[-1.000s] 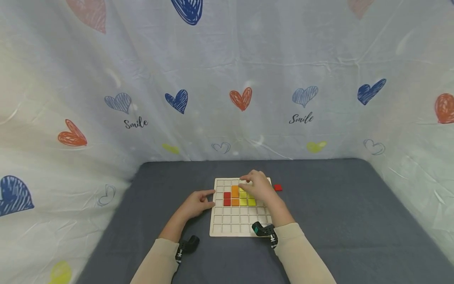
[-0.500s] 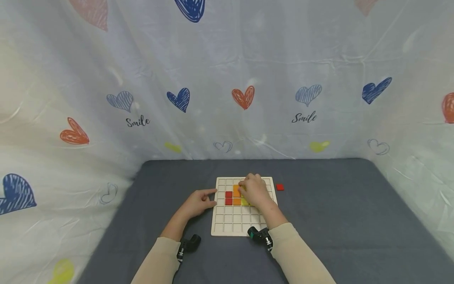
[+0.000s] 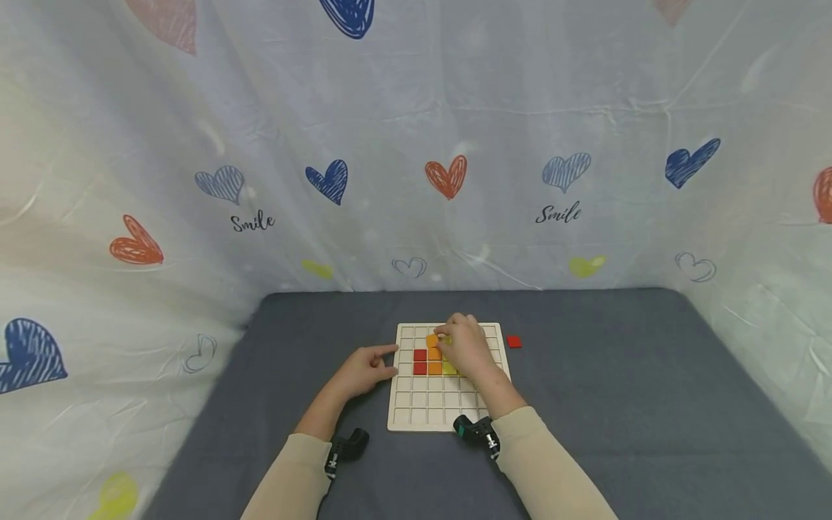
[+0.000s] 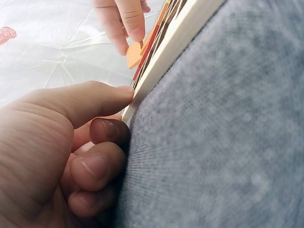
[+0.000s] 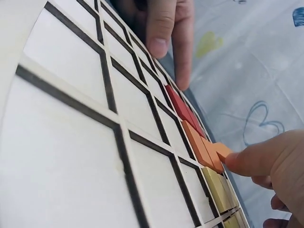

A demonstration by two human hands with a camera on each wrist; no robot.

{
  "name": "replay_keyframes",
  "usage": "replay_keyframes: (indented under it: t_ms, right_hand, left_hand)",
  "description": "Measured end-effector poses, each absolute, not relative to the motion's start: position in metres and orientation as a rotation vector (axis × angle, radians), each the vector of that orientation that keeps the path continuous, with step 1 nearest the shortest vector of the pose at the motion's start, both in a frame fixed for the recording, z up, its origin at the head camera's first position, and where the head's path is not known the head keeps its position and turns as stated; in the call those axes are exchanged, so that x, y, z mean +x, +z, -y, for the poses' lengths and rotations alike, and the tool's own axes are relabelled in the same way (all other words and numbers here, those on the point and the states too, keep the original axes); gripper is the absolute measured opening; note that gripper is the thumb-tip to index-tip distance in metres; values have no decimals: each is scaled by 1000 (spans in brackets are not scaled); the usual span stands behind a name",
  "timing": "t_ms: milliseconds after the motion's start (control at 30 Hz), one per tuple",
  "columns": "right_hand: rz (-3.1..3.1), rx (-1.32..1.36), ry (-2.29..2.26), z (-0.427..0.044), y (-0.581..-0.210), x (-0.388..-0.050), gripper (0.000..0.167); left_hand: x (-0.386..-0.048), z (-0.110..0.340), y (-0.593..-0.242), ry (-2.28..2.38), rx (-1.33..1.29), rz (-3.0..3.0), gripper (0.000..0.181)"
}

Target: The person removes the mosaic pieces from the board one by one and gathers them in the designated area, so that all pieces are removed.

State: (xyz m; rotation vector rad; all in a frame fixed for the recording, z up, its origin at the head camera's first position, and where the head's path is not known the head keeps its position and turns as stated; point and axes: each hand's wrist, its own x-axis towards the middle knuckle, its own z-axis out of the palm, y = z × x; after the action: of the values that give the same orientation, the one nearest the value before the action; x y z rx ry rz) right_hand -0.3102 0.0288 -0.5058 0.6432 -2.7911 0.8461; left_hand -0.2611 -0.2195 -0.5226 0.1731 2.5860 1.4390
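Note:
A pale board with square cells (image 3: pixel 422 415) lies on the dark cloth. My right hand (image 3: pixel 466 347) is over its far middle, thumb and finger pinching an orange tile (image 5: pixel 222 151), which stands tilted out of the board in the left wrist view. Just nearer me in the head view are seated orange tiles (image 3: pixel 435 368), with red tiles (image 3: pixel 419 355) to their left. Yellow tiles (image 3: pixel 449 368) are to the right, partly hidden by that hand. My left hand (image 3: pixel 360 372) touches the board's left edge with thumb and extended index finger; its other fingers curl loosely (image 4: pixel 95 171).
A loose red tile (image 3: pixel 514 341) lies on the cloth just right of the board. The dark cloth-covered table (image 3: pixel 604 390) extends on both sides. Behind it hangs a pale curtain (image 3: pixel 383 238) printed with hearts. Each wrist wears a small black camera (image 3: pixel 353 443).
My right hand has moved slightly left and down to the orange tile, which now tilts away from its place. The left hand has stayed on the board's edge. The head view has shifted slightly.

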Motion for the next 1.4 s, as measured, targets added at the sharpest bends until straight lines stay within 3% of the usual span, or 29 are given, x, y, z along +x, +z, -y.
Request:
replay_keyframes:
  t_ms: [600,1400]
  right_hand:
    - [2724,558,1215,-56,-473,-311,28]
    - [2715,370,1360,-165,-450,-314,37]
  left_hand:
    - [-261,219,-521,1472,189,-2565,55]
    - [-261,219,-521,1484,167,-2560,54]
